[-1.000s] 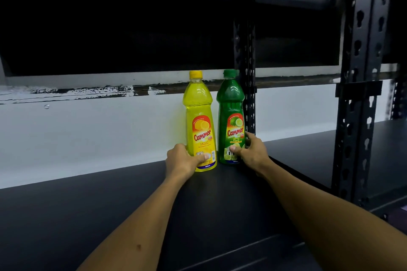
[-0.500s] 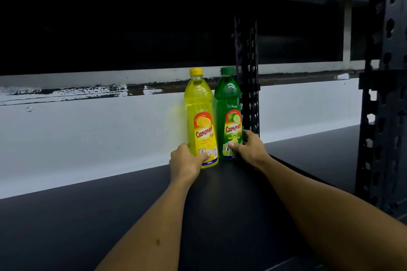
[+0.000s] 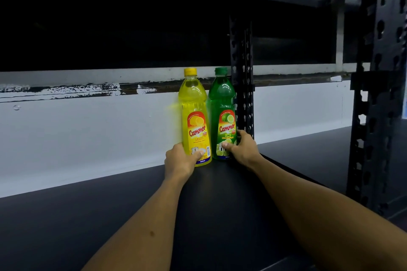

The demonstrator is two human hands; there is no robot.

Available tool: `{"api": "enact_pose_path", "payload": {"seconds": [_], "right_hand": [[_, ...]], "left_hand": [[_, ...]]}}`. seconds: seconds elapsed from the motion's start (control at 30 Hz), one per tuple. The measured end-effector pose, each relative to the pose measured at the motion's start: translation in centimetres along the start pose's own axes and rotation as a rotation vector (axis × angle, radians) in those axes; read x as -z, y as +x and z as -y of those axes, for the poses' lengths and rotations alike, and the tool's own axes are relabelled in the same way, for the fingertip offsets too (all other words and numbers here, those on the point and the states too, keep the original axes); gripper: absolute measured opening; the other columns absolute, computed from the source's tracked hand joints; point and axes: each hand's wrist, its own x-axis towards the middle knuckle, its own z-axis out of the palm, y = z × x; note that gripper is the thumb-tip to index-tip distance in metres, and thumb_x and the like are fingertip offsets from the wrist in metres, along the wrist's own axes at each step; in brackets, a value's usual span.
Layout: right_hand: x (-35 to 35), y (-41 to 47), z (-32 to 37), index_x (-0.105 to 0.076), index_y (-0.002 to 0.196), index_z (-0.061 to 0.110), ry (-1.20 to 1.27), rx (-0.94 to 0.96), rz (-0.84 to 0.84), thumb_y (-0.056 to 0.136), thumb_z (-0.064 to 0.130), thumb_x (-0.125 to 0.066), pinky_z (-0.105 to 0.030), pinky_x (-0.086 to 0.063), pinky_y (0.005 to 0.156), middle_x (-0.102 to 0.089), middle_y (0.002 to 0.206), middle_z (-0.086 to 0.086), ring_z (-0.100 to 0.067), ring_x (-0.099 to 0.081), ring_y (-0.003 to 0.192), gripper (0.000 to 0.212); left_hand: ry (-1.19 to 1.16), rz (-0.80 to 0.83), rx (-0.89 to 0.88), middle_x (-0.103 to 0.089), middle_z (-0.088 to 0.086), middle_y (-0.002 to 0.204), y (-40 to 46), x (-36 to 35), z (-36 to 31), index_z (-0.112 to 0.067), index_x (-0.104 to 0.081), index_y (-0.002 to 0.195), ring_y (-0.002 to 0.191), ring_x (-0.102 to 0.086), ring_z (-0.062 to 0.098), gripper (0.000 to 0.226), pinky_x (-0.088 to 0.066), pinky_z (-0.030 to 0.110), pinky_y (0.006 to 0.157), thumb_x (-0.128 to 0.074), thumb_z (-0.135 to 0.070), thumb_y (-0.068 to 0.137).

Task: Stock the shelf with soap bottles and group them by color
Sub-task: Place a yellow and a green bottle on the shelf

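The yellow bottle (image 3: 196, 116) and green bottle (image 3: 222, 114) now stand farther back, against the white wall (image 3: 88, 130).

The yellow bottle (image 3: 195, 114) and the green bottle (image 3: 222, 114) look like clear glossy plastic with smooth printed labels and matt plastic caps. The shelf board (image 3: 66, 226) is dark, matt and smooth. The perforated upright (image 3: 241, 50) looks like black painted metal. The white wall (image 3: 88, 134) is smooth, its paint flaking along the top edge.
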Motion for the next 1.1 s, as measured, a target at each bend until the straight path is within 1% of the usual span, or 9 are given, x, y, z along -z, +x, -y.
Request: {"api": "enact_pose_path", "payload": {"seconds": [0.17,0.23,0.33,0.47,0.63,0.73,0.9,1.0,1.1], "right_hand": [[0.0,0.2,-0.2,-0.048,0.134,0.008,-0.005,0.001,0.007,0.081,0.021,-0.077,-0.034,-0.051,0.093,-0.065,0.119,-0.008,-0.019,-0.063,0.101,0.062],[0.1,0.2,-0.2,-0.048,0.134,0.008,0.01,-0.004,0.009,0.08,0.021,-0.077,-0.036,-0.052,0.094,-0.065,0.119,-0.009,-0.02,-0.063,0.102,0.062],[0.1,0.1,-0.2,-0.048,0.134,0.008,0.019,0.002,0.015,0.082,0.019,-0.076,-0.032,-0.051,0.091,-0.064,0.119,-0.009,-0.018,-0.061,0.099,0.06],[0.1,0.1,-0.2,-0.047,0.135,0.008,0.04,-0.002,0.022,0.082,0.018,-0.076,-0.035,-0.051,0.094,-0.064,0.12,-0.009,-0.018,-0.061,0.1,0.062],[0.1,0.1,-0.1,-0.047,0.135,0.008,0.043,-0.001,0.019,0.082,0.018,-0.076,-0.031,-0.051,0.09,-0.063,0.119,-0.008,-0.017,-0.061,0.099,0.062],[0.1,0.1,-0.1,-0.046,0.135,0.007,0.056,-0.014,0.031,0.082,0.018,-0.076,-0.033,-0.051,0.091,-0.063,0.117,-0.006,-0.019,-0.062,0.103,0.061],[0.2,0.2,-0.2,-0.045,0.137,0.008,0.055,-0.04,0.033,0.082,0.019,-0.076,-0.037,-0.051,0.095,-0.063,0.121,-0.007,-0.021,-0.062,0.105,0.064],[0.5,0.1,-0.1,-0.046,0.136,0.006,0.13,-0.093,0.06,0.079,0.006,-0.075,-0.04,-0.052,0.095,-0.064,0.118,-0.009,-0.023,-0.064,0.103,0.064],[1.1,0.1,0.2,-0.042,0.138,0.003,0.205,-0.163,0.078,0.077,-0.01,-0.067,-0.043,-0.053,0.093,-0.062,0.12,-0.013,-0.026,-0.062,0.105,0.068]], "left_hand": [[-0.02,0.009,-0.006,-0.069,0.006,0.115,-0.1,0.2,0.0,-0.015,-0.064,0.121,0.1,-0.066,0.022,0.052,-0.055,0.039,0.086,-0.075,-0.044,0.08],[-0.023,0.021,-0.006,-0.069,0.006,0.117,-0.1,0.2,0.0,-0.015,-0.063,0.122,0.1,-0.066,0.022,0.052,-0.054,0.039,0.087,-0.075,-0.043,0.081],[-0.018,0.021,-0.002,-0.068,0.007,0.118,-0.1,0.2,-0.2,-0.014,-0.061,0.123,0.102,-0.065,0.022,0.052,-0.054,0.039,0.088,-0.074,-0.042,0.081],[-0.022,0.024,0.004,-0.067,0.007,0.12,-0.1,0.2,-0.3,-0.013,-0.06,0.124,0.104,-0.065,0.023,0.052,-0.054,0.039,0.088,-0.073,-0.041,0.082],[-0.011,0.014,0.011,-0.067,0.007,0.119,0.0,0.2,-0.3,-0.013,-0.061,0.123,0.104,-0.065,0.024,0.052,-0.053,0.04,0.089,-0.074,-0.041,0.081],[-0.021,0.019,0.017,-0.066,0.008,0.12,-0.1,0.3,-0.3,-0.013,-0.06,0.123,0.105,-0.064,0.024,0.053,-0.053,0.04,0.09,-0.075,-0.041,0.081],[-0.053,0.026,0.03,-0.063,0.008,0.125,-0.2,0.3,-0.3,-0.012,-0.055,0.126,0.109,-0.062,0.025,0.055,-0.052,0.04,0.093,-0.076,-0.037,0.081],[-0.072,0.038,0.043,-0.059,0.009,0.13,-0.2,0.4,-0.4,-0.01,-0.048,0.13,0.115,-0.059,0.025,0.058,-0.049,0.036,0.091,-0.074,-0.033,0.083],[-0.077,0.03,0.056,-0.058,0.01,0.131,-0.1,0.7,-0.5,-0.009,-0.047,0.132,0.116,-0.059,0.025,0.064,-0.05,0.038,0.093,-0.076,-0.034,0.081]]}}
